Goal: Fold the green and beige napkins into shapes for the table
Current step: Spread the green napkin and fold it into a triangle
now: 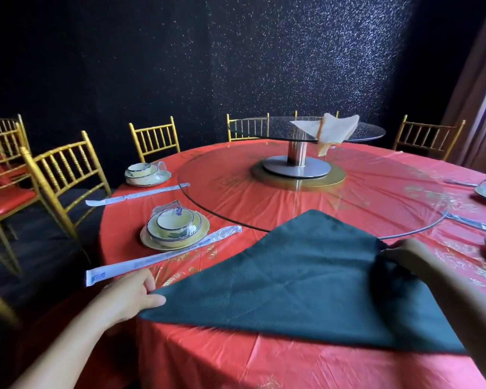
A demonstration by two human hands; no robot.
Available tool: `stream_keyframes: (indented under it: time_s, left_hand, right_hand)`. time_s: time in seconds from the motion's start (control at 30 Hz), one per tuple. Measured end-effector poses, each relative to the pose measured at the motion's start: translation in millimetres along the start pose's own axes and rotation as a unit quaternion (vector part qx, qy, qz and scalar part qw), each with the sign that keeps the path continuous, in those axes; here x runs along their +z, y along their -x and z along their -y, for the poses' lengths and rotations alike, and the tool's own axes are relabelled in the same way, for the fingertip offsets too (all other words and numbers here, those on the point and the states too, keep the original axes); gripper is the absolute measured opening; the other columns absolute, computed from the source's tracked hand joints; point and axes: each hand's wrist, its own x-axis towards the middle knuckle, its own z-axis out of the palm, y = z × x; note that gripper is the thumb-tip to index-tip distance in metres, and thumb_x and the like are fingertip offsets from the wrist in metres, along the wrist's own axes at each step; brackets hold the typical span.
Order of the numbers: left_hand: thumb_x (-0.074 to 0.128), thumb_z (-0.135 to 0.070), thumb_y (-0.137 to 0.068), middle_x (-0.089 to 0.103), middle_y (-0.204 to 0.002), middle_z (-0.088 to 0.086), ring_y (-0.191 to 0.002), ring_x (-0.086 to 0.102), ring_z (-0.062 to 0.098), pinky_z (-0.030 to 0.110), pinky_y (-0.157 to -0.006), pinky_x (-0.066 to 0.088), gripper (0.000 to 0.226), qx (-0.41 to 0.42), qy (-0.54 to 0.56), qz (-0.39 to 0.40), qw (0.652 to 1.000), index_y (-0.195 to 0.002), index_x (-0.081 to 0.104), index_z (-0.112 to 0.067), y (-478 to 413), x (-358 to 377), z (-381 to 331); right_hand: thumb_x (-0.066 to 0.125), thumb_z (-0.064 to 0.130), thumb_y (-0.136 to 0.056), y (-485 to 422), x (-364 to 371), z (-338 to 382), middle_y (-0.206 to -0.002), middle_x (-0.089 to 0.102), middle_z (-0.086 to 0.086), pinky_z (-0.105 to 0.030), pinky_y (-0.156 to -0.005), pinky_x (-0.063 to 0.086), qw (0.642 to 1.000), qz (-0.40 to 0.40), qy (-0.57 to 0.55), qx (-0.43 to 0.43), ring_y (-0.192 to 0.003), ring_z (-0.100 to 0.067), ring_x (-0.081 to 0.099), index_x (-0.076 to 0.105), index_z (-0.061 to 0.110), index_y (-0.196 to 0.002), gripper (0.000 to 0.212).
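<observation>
green napkin (300, 282) flat on red tablecloth (264, 360) at near table edge, my left hand (132, 294) pinching its left corner, my right hand (404, 252) pinching its right corner, beige napkin (333, 130) draped over raised glass turntable (264, 127)

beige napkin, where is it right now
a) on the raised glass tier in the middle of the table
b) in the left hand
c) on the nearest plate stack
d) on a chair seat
a: the beige napkin lies on the raised glass tier, one part hanging over its edge; the left hand and right hand each hold a corner of the green napkin.
</observation>
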Motion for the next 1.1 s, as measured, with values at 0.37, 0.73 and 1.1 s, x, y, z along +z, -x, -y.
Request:
stream_keyframes:
  time_s: [0.37,0.73,1.1]
  left_hand:
    - [0.068,-0.009,-0.076,0.046,-0.064,-0.007,-0.064,0.044,0.014,0.028,-0.064,0.034,0.032,0.081,0.035,-0.002,0.996,-0.066,0.042,-0.026,-24.7,16.9,-37.1]
    - [0.06,-0.039,-0.085,0.048,-0.089,-0.011,-0.095,0.051,0.013,0.03,-0.09,0.034,0.021,0.091,-0.085,-0.09,0.988,-0.092,0.044,-0.026,-19.6,16.5,-37.8]
    - [0.071,-0.017,-0.077,0.057,-0.103,0.0,-0.105,0.054,0.024,0.033,-0.087,0.035,0.02,0.097,-0.142,-0.164,0.971,-0.077,0.054,-0.028,4.9,24.3,-31.8]
  right_hand:
    - [0.058,0.003,-0.079,-6.8,-12.0,-16.9,-0.074,0.064,-0.028,-0.038,-0.066,0.045,0.988,-0.146,-0.049,0.005,-0.074,-0.038,0.062,0.065,-0.005,-0.076,0.011]
    - [0.077,0.007,-0.07,68.1,12.7,-12.5,-0.127,0.043,-0.034,-0.056,-0.089,0.045,0.956,-0.185,0.094,-0.207,-0.109,-0.051,0.049,0.051,-0.007,-0.118,0.057]
    - [-0.014,0.086,-0.063,100.7,51.9,-16.0,-0.134,0.053,-0.008,-0.038,-0.104,0.036,0.95,-0.04,0.164,-0.263,-0.127,-0.025,0.047,0.057,0.014,-0.123,0.117]
